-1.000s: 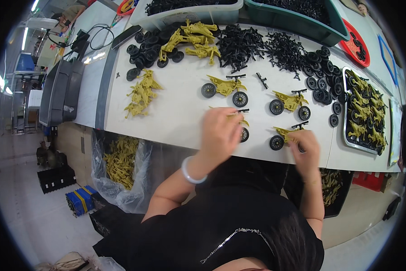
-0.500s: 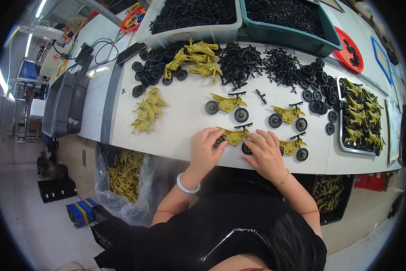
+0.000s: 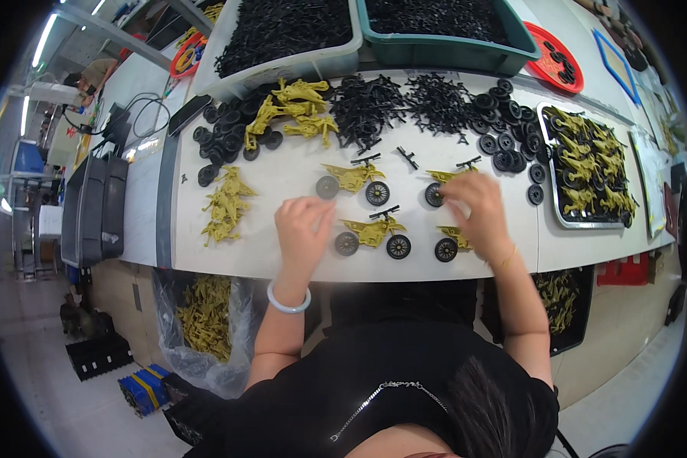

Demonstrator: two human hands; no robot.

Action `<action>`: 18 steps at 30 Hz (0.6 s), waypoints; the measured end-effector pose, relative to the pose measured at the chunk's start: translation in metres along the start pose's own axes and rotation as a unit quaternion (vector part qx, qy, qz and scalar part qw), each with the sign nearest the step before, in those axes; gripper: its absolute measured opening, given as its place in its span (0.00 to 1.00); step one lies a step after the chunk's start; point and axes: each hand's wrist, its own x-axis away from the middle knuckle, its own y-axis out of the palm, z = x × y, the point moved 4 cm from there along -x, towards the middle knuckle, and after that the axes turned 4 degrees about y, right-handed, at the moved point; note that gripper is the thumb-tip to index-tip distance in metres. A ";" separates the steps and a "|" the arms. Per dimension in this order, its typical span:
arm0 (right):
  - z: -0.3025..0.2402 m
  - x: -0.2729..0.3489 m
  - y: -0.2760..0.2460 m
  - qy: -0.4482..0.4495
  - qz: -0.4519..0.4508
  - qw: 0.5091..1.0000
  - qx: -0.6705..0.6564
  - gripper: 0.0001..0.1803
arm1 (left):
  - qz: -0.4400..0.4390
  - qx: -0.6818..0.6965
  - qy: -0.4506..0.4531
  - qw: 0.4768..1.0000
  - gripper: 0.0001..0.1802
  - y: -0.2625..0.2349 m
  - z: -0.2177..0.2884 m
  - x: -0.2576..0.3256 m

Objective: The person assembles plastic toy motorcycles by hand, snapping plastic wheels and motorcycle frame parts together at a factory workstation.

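My left hand [image 3: 303, 233], its fingers loosely curled and blurred, hangs apart from a yellow toy motorcycle [image 3: 371, 233] with black wheels and handlebar, just to its right. Another toy motorcycle [image 3: 349, 178] stands behind that one. My right hand [image 3: 479, 214], smeared by motion, covers part of two more: one farther back, showing its wheel [image 3: 434, 195] and handlebar [image 3: 469, 162], and one nearer, with a wheel [image 3: 446, 249] in sight. Whether the right fingers touch either is hidden. A loose black handlebar [image 3: 407, 158] lies between the back pair.
Yellow bodies [image 3: 226, 206] lie at left, more [image 3: 301, 107] farther back by black wheels [image 3: 225, 130]. Black parts [image 3: 366, 107] form heaps below two bins [image 3: 313, 62]. Wheels [image 3: 505, 141] lie near a metal tray [image 3: 588, 224] of yellow-and-black pieces. A red basin [image 3: 538, 34] stands behind.
Both hands have come off the front middle motorcycle; the left has drawn back leftward, the right has moved over the right-hand pair. The whole view has shifted a little.
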 end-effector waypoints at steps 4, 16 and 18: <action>0.073 -0.051 -0.005 0.087 -0.036 0.991 0.093 0.08 | 0.005 -0.012 0.000 1.000 0.06 0.004 -0.002 -0.014; 0.105 -0.119 0.041 0.069 -0.044 0.997 0.007 0.15 | 0.013 -0.014 -0.030 0.999 0.07 -0.003 -0.008 0.012; 0.109 -0.127 0.033 0.116 -0.040 0.992 -0.024 0.16 | 0.010 0.015 -0.062 0.998 0.08 -0.007 -0.011 0.017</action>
